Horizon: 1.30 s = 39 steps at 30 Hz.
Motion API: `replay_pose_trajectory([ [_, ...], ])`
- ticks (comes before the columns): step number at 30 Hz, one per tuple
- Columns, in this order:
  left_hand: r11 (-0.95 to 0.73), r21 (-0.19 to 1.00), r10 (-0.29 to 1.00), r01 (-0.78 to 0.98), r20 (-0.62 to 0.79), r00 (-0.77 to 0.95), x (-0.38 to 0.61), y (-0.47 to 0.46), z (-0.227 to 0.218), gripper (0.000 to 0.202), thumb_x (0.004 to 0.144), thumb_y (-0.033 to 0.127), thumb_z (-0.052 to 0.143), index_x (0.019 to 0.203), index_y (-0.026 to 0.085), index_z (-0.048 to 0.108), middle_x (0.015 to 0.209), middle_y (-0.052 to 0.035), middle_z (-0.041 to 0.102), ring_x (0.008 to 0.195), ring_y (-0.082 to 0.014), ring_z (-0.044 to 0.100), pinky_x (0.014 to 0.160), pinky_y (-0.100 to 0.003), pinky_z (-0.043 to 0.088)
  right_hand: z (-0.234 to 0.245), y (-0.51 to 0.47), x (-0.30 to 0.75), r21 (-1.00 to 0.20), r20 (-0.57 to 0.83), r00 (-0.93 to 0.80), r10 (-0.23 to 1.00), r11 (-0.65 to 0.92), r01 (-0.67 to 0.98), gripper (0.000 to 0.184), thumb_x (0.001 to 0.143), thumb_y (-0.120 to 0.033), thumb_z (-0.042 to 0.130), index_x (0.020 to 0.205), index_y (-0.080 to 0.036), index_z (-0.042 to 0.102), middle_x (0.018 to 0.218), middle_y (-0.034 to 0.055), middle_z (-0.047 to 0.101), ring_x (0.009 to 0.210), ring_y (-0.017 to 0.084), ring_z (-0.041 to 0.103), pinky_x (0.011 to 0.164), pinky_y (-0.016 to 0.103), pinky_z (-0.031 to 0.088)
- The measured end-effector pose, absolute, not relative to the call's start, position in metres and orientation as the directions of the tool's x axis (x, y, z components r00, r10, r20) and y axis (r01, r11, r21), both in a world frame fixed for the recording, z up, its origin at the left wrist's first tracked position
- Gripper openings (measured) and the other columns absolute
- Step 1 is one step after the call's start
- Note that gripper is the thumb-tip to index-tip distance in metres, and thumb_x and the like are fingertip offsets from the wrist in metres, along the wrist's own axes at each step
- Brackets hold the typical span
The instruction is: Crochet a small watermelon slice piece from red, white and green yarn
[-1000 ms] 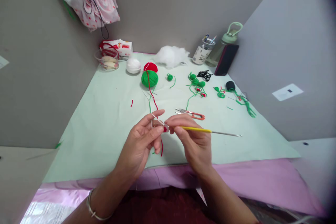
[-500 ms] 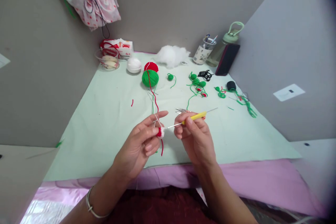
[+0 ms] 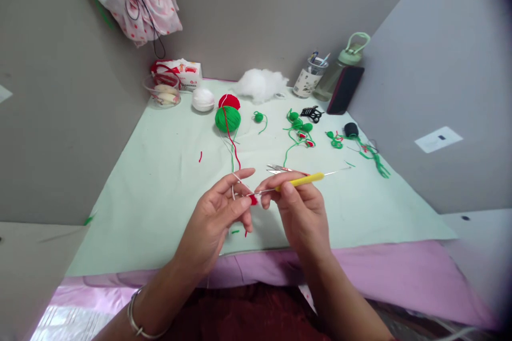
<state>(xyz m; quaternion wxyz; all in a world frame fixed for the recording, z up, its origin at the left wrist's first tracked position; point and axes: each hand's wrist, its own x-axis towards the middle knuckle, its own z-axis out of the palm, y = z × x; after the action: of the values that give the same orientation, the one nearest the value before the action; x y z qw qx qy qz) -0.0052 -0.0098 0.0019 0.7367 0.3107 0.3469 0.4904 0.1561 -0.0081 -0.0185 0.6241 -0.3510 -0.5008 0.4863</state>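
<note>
Between thumb and fingers, my left hand [image 3: 218, 213] pinches a small red and white crochet piece [image 3: 254, 200]. White yarn [image 3: 240, 177] runs over its raised index finger. My right hand [image 3: 300, 205] grips a crochet hook [image 3: 302, 181] by its yellow handle. The hook's thin metal shaft points left and meets the piece at my left fingertips; whether its tip is in a stitch I cannot make out. A pair of scissors [image 3: 280, 169] lies just behind my right hand, partly hidden by it. Red yarn [image 3: 235, 149] trails from the balls toward my left hand.
Behind my hands sit a green yarn ball [image 3: 228, 119], a red yarn ball [image 3: 229, 101], a white yarn ball [image 3: 203, 100] and white stuffing [image 3: 262, 85]. Small green crocheted pieces [image 3: 298, 123] and a black claw clip [image 3: 312, 113] lie to the right. A phone [image 3: 346, 90] leans against a bottle [image 3: 336, 77].
My left hand has turned and shifted slightly right with the crochet piece. The hook has moved in against the piece, its handle tilting flatter.
</note>
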Motion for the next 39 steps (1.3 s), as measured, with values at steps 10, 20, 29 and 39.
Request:
replay_pose_trajectory([
  [10, 0.251, 0.862, 0.964, -0.440, -0.183, 0.193, -0.007, -0.012, -0.003, 0.036, 0.086, 0.024, 0.081, 0.121, 0.021, 0.075, 0.083, 0.0032, 0.064, 0.053, -0.0067, 0.057, 0.053, -0.022, 0.052, -0.009, -0.024, 0.163, -0.798, 0.574, -0.067, 0.816, 0.576, 0.174, 0.023, 0.107, -0.018, 0.051, 0.115, -0.025, 0.072, 0.099, 0.0044, 0.078, 0.084, 0.018, 0.074, 0.077, 0.036, 0.062],
  [20, 0.215, 0.869, 0.972, -0.446, -0.145, 0.185, -0.006, -0.014, -0.005, 0.036, 0.086, 0.025, 0.084, 0.121, 0.027, 0.077, 0.089, 0.0029, 0.063, 0.066, -0.0080, 0.065, 0.066, -0.022, 0.058, -0.013, -0.023, 0.159, -0.661, 0.715, -0.059, 0.697, 0.701, 0.266, 0.028, 0.106, -0.013, 0.049, 0.120, -0.026, 0.069, 0.101, 0.0052, 0.079, 0.093, 0.021, 0.077, 0.080, 0.039, 0.063],
  [29, 0.225, 0.868, 0.970, -0.442, -0.157, 0.185, -0.006, -0.014, -0.008, 0.034, 0.087, 0.023, 0.083, 0.121, 0.027, 0.078, 0.088, 0.0034, 0.063, 0.065, -0.0083, 0.066, 0.064, -0.022, 0.058, -0.013, -0.023, 0.159, -0.693, 0.681, -0.055, 0.730, 0.667, 0.275, 0.025, 0.106, -0.016, 0.050, 0.116, -0.026, 0.070, 0.099, 0.0047, 0.080, 0.089, 0.020, 0.077, 0.078, 0.038, 0.064],
  [39, 0.369, 0.773, 0.925, -0.517, -0.248, 0.289, -0.008, -0.014, -0.002, 0.057, 0.081, 0.023, 0.088, 0.135, 0.022, 0.070, 0.074, 0.0064, 0.059, 0.042, 0.0009, 0.033, 0.039, -0.012, 0.030, -0.017, -0.029, 0.161, -0.393, 0.739, -0.241, 0.630, 0.693, 0.604, 0.032, 0.099, -0.013, 0.065, 0.123, -0.032, 0.074, 0.111, 0.0057, 0.077, 0.099, 0.020, 0.076, 0.079, 0.033, 0.065],
])
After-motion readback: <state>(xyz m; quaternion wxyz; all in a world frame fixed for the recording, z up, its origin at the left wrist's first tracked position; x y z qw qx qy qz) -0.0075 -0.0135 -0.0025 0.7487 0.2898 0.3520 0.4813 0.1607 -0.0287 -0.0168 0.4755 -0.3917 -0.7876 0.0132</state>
